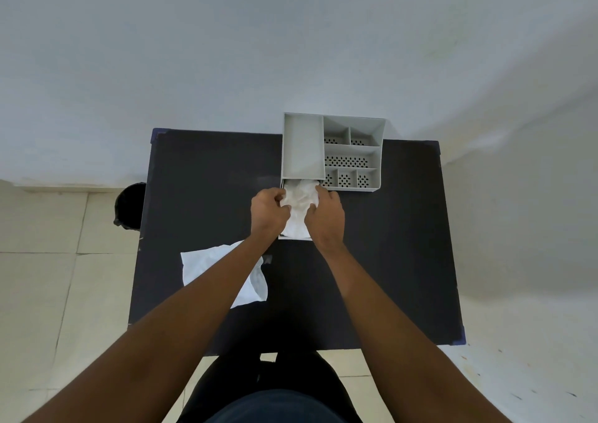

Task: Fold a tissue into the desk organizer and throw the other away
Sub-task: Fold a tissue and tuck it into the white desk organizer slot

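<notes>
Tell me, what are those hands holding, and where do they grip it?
Both hands, left and right, pinch a crumpled white tissue by its two side edges, over the open drawer of the grey organizer.

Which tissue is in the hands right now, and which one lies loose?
The crumpled tissue in the organizer's pulled-out drawer is held by both the left hand and right hand. The flat tissue lies untouched on the table, partly under the left forearm.
</notes>
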